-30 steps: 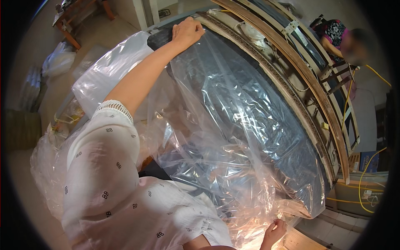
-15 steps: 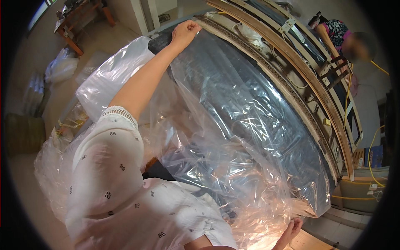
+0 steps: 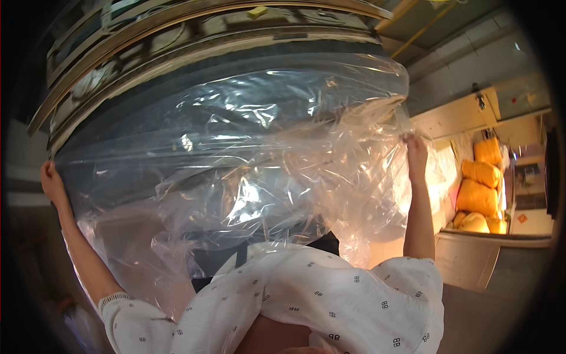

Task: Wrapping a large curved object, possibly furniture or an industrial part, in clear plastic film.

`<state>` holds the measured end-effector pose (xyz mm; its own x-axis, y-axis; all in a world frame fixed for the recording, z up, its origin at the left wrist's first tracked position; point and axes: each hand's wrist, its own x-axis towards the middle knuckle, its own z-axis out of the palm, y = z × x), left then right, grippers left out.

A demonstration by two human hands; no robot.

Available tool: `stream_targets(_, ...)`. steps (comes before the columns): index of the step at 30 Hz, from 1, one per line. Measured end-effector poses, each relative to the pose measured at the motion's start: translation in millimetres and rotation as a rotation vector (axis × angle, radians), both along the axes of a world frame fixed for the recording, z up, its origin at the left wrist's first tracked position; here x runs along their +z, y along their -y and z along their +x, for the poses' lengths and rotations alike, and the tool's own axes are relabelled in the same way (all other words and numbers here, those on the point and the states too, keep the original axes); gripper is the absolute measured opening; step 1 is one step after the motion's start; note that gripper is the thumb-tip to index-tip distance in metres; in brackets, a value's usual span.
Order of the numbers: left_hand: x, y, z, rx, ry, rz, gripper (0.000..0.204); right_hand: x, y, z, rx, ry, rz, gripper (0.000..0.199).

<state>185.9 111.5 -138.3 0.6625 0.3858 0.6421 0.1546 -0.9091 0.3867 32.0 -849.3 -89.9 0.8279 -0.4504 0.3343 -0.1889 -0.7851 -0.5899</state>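
Note:
A large sheet of clear plastic film lies wrinkled and shiny over a long, dark, padded piece. My left hand, its arm stretched far out, pinches the film at the left end of that piece. At the opposite end my right hand is closed on the film's gathered right edge. Between the two hands the film spans the full width and hangs in folds down toward my body. The dark surface shows through it.
Beyond the padded piece runs a curved wooden frame with a small yellow block on it. Orange stuffed bundles are stacked in a lit area at the right. A pale board lies behind my right hand.
My view has swung to the right. My right hand, earlier low by the near end with its fingers curled, is now raised at the film's right edge. My left hand stays at the far-left end.

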Motion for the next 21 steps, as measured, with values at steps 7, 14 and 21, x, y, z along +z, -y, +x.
stream_targets(7,-10.0,-6.5,16.7,0.056,-0.053,-0.092,0.029,80.2,-3.3,104.9,0.414,0.164,0.045,0.021)
stream_targets(14,-14.2,-57.4,-8.5,0.029,-0.063,-0.220,0.035,18.9,11.6,206.0,0.313,0.119,-0.109,0.019)
stream_targets(21,65.0,-109.8,-125.3,-0.106,0.037,-1.085,0.040,7.2,-6.6,205.0,0.469,0.032,0.012,0.016)
